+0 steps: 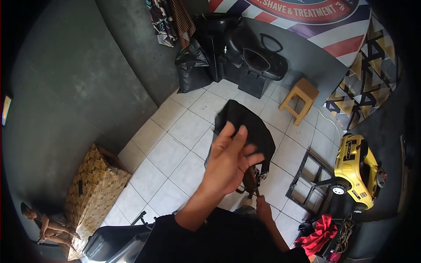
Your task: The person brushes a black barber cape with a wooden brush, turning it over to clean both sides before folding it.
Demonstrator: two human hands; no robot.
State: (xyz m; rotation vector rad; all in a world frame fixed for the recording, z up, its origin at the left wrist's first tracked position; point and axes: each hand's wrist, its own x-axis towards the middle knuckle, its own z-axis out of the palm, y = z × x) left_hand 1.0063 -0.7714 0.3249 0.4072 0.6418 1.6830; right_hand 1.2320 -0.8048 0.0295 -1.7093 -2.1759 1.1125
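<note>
My left hand (pixel 228 164) is raised in the middle of the view, fingers loosely bent and apart, slightly blurred, holding nothing visible. Behind its fingertips is a dark black piece (pixel 252 127) with a rounded edge, which it overlaps in this view. Lower and to the right, my right hand (pixel 264 210) is closed around the lower end of a thin brown stick (pixel 257 191). The stick runs up behind my left hand, beside small metal parts (pixel 262 175) under the black piece. My left forearm hides part of that area.
A yellow stool (pixel 300 98) stands near the back wall beside a black wash chair (pixel 258 57). On the right are a black metal frame (pixel 302 182), a yellow toy car (pixel 356 171) and red cloth (pixel 319 236). A woven box (pixel 96 188) and black bag (pixel 193 65) are leftward.
</note>
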